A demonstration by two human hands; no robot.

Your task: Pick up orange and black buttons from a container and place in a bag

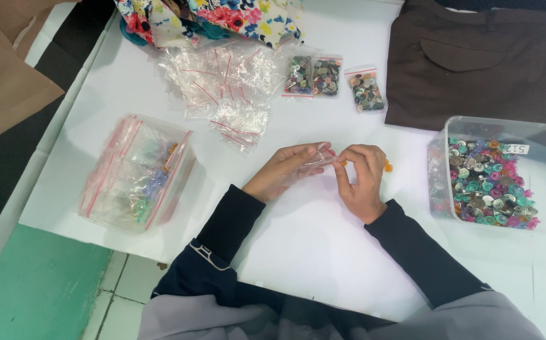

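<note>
I see left hand (288, 169) pinching small clear bag (316, 162) | right hand (361, 176) gripping orange button (343, 163) | risk: narrow bag mouth, button may slip onto table (310, 252)

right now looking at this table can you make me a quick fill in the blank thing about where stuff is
1. Both hands, left hand and right hand, hold a small clear ____ between them.
2. The clear tub at the person's right holds mixed-colour ____.
3. The three filled little bags lie just left of a folded ____ garment.
4. Small loose pieces by the right hand are ____ in colour.

Missing words: bag; buttons; brown; orange
</note>
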